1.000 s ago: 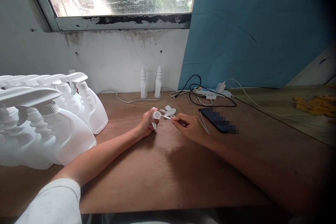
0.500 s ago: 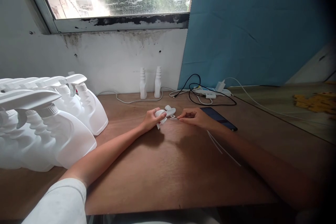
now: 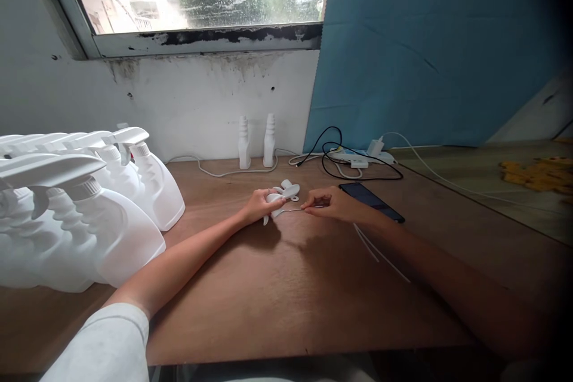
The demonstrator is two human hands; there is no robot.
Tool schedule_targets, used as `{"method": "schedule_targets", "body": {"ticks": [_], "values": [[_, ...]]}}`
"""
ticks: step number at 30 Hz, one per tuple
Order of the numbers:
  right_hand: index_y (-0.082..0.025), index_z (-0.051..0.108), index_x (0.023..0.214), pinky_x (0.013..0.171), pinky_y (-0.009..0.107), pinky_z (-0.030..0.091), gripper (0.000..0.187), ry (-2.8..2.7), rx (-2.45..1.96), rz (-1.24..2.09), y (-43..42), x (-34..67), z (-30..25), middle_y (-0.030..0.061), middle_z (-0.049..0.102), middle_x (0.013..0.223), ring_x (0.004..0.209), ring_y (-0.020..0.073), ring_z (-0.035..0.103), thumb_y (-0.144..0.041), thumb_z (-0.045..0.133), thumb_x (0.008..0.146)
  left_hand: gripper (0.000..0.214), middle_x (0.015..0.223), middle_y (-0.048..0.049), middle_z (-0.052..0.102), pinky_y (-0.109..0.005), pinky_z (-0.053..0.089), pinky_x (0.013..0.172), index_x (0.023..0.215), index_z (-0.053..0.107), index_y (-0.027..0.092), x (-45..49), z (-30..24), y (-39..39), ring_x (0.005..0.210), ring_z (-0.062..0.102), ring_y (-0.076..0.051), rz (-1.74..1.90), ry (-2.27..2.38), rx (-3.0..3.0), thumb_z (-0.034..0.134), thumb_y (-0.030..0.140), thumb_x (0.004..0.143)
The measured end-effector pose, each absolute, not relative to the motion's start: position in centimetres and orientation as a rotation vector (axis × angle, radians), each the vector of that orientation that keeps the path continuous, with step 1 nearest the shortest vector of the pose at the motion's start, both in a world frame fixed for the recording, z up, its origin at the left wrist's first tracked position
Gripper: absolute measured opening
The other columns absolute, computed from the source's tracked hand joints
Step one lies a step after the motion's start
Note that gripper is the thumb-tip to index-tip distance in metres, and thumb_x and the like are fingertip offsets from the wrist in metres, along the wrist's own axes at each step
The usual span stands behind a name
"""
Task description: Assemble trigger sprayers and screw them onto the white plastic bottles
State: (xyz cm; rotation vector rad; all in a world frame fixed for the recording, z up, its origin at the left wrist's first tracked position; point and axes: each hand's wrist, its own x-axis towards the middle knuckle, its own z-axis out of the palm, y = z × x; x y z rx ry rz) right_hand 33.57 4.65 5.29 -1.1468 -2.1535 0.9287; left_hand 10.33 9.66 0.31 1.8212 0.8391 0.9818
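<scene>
My left hand (image 3: 260, 205) is closed round a white spray trigger head (image 3: 290, 191) just above the middle of the wooden table. A small white ring (image 3: 294, 199) shows at the head's lower edge; I cannot tell whether it is attached. My right hand (image 3: 328, 203) pinches a thin, light, shiny stick (image 3: 293, 210) between thumb and fingers. Its far end reaches the white piece under my left thumb; whether it goes inside is too small to see. Beside my right wrist lie thin white tubes (image 3: 380, 253).
Several white spray bottles (image 3: 129, 239) with trigger heads crowd the left side. Two slim white bottles (image 3: 269, 142) stand against the wall. A dark phone (image 3: 372, 202) lies behind my right wrist. A power strip (image 3: 380, 156) with a black cable (image 3: 358, 178) is at the back right.
My left hand has tilted the spray trigger head, and its trigger side has swung slightly left. My right hand has lowered a little with the stick, whose far end now sits further left.
</scene>
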Motion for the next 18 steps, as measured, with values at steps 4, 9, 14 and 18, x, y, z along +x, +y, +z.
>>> {"method": "schedule_targets", "body": {"ticks": [4, 9, 14, 18], "values": [[-0.015, 0.069, 0.077, 0.064, 0.027, 0.043, 0.024, -2.321, -1.149, 0.949, 4.5, 33.5, 4.9, 0.0045, 0.069, 0.078, 0.070, 0.0153, 0.060, -0.039, 0.065, 0.078, 0.031, 0.054, 0.0027, 0.050, -0.018, 0.031, 0.049, 0.066, 0.063, 0.014, 10.5, 0.5, 9.4, 0.050, 0.042, -0.008, 1.028, 0.861, 1.858, 0.071, 0.043, 0.071], [-0.015, 0.068, 0.080, 0.068, 0.027, 0.045, 0.024, -2.319, -1.150, 0.923, 4.4, 33.5, 4.9, 0.0049, 0.069, 0.081, 0.075, 0.0164, 0.062, -0.038, 0.063, 0.078, 0.037, 0.059, 0.0011, 0.054, -0.020, 0.036, 0.054, 0.070, 0.061, 0.016, 10.5, -0.1, 10.5, 0.054, 0.047, -0.011, 1.193, 0.981, 1.836, 0.065, 0.052, 0.077], [-0.016, 0.066, 0.082, 0.062, 0.025, 0.040, 0.024, -2.337, -1.264, 0.663, 5.0, 34.3, 5.2, 0.0031, 0.066, 0.075, 0.067, 0.0145, 0.057, -0.037, 0.056, 0.082, 0.039, 0.092, -0.0054, 0.065, -0.024, 0.045, 0.075, 0.111, 0.057, 0.017, 8.3, -0.5, 14.1, 0.080, 0.059, -0.015, 1.425, 1.217, 1.843, 0.039, 0.047, 0.095], [-0.019, 0.062, 0.098, 0.061, 0.024, 0.035, 0.019, -2.206, -1.517, 0.120, 5.9, 35.0, 4.4, 0.0018, 0.063, 0.075, 0.066, 0.0148, 0.054, -0.021, 0.049, 0.083, 0.039, 0.127, -0.0109, 0.057, -0.028, 0.037, 0.104, 0.129, 0.048, 0.015, 5.1, 0.2, 17.9, 0.118, 0.051, -0.019, 1.468, 1.438, 1.956, 0.033, 0.031, 0.097]]}}
